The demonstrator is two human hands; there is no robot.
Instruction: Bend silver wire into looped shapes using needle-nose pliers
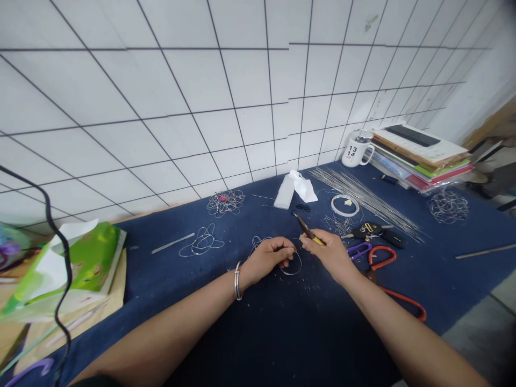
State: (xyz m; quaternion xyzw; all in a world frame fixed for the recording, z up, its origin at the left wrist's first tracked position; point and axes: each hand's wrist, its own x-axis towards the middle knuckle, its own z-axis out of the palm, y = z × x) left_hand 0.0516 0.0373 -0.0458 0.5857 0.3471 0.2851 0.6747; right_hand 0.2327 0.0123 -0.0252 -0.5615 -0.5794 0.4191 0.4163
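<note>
My left hand [271, 258] pinches a thin wire loop [299, 264], which curves out from the fingertips above the dark blue cloth [242, 333]. Close to its right, my right hand [328, 250] is wrapped round pliers [308, 230] with a dark metal nose and yellow on the handle. The pliers' tip points up and left, apart from the loop. Behind my left hand lies another bent wire piece [258, 244], partly hidden by the hand. A flower-like wire shape [203, 242] rests farther left.
Orange-handled scissors [382, 258], a purple-handled tool [358, 250] and black cutters [367, 231] lie right of my right hand. Straight wires [366, 199], a wire spool [344, 205], a white mug [355, 150] and stacked books [423, 156] sit behind. A green tissue pack [76, 269] is left.
</note>
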